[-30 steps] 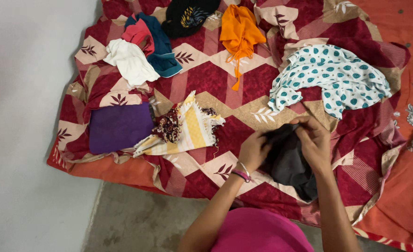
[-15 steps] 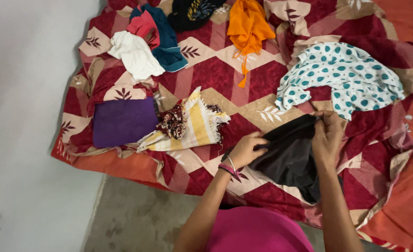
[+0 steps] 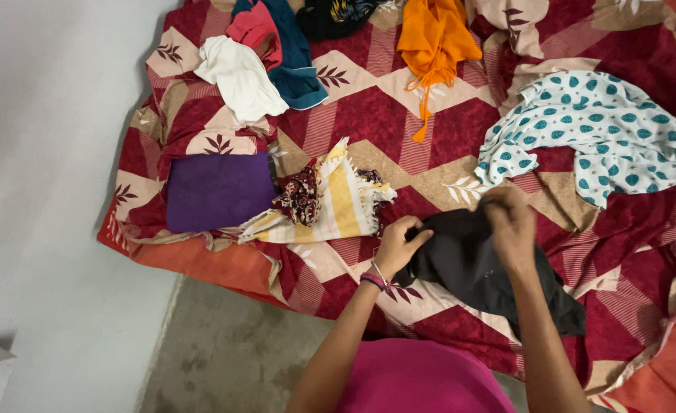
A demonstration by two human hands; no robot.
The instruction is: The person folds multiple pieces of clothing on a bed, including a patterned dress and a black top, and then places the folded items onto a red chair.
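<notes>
Both hands on a black garment (image 3: 475, 268) lying rumpled on the near part of a bed, over a bedspread (image 3: 399, 115) patterned in maroon, beige and striped zigzags. Left hand (image 3: 399, 245) at the garment's left edge, fingers (image 3: 416, 239) curled together and pinched on the dark cloth, a pink-and-purple bangle (image 3: 374, 278) at the wrist. Right hand (image 3: 510, 226) at the garment's upper edge, fingers bent down and clamped on a fold of the same cloth — knuckles up, fingertips hidden in the fabric. Lower right part of the garment spread flat toward the bed's near edge. Just left of the left hand, a yellow-and-white striped cloth (image 3: 338, 203) with a dark floral piece (image 3: 299, 195) lying partly on top of it. Further left, a folded purple cloth (image 3: 219, 191), squared off and flat. Beyond the right hand, a white garment with teal dots (image 3: 598, 134), loosely spread and close to the black one but apart from it. At the far side of the bed, well apart from the hands: an orange garment (image 3: 433, 38) with a dangling tie, a white cloth (image 3: 238, 76) bunched beside a dark teal piece (image 3: 296, 61) and a red one (image 3: 254, 27), and a black printed item (image 3: 338, 15) at the top edge. Bottom of the view taken up by a bright pink top (image 3: 422, 382) — below the bed, a grey floor (image 3: 231, 352) and a pale wall (image 3: 40, 191) at left.
</notes>
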